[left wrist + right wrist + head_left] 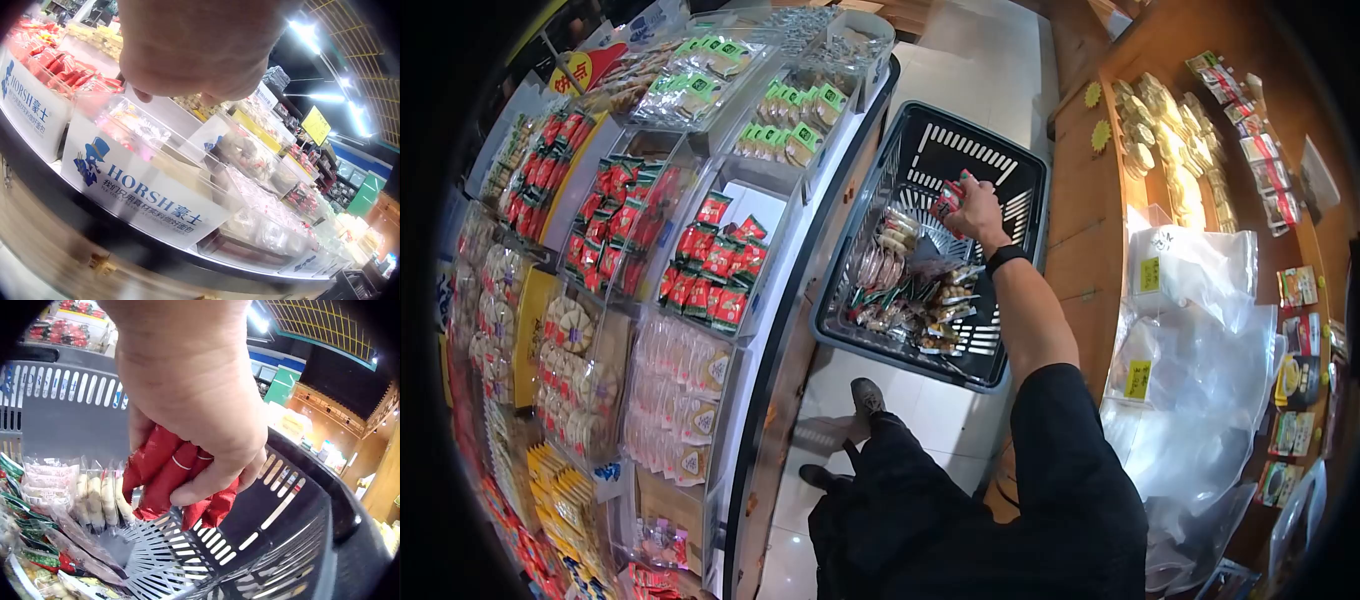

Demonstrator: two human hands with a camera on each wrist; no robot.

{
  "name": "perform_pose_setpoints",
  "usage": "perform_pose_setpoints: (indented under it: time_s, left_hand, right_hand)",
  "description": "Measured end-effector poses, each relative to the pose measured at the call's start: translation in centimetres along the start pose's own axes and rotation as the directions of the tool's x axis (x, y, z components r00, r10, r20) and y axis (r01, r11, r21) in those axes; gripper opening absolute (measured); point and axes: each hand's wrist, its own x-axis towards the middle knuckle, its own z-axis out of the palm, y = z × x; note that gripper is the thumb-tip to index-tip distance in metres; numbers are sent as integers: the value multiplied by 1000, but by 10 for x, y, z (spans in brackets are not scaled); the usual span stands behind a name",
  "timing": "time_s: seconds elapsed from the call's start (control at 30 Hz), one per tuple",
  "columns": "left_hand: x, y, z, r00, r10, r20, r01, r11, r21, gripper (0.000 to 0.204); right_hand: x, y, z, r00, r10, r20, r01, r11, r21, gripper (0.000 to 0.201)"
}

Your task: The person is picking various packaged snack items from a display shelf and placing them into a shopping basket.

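Observation:
Above the dark shopping basket (pixel 1028 250), my right hand (pixel 978 212) grips several small red packets (pixel 949 198). The right wrist view shows the fingers of this hand (pixel 194 394) curled round the red packets (pixel 164 481), over the slatted basket floor (pixel 156 556). Packaged snacks (pixel 882 268) lie in the basket's near and left part. In the left wrist view my left hand (pixel 197 47) is over the clear-fronted snack bins (pixel 150 194); only its underside and small parts of fingers show, and whether it holds something is hidden.
Tiered bins of wrapped snacks (pixel 710 265) line the left side. On the right is a wooden shelf (pixel 1088 200) with hanging packets and clear plastic bags (pixel 1190 370). Tiled floor (pixel 945 405) shows below the basket, beside my shoes (pixel 866 396).

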Motion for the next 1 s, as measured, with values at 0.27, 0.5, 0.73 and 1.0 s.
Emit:
perform_pose_setpoints:
  time_s: [0.27, 0.5, 0.73, 1.0]
  left_hand:
    - [-20, 6, 27, 939, 286, 190, -337, 876, 345, 53]
    - [-37, -11, 27, 973, 86, 212, -159, 922, 353, 54]
    - [-48, -10, 27, 979, -16, 203, -75, 899, 431, 54]
    - [-51, -16, 33, 974, -90, 206, 9, 932, 362, 57]
  right_hand:
    - [29, 29, 56, 998, -1, 62, 4, 999, -52, 67]
    - [53, 24, 87, 982, -190, 24, 190, 982, 7, 61]
    - [89, 24, 129, 934, -268, 236, 260, 963, 67, 82]
    - [92, 26, 131, 940, -215, 266, 221, 975, 9, 102]
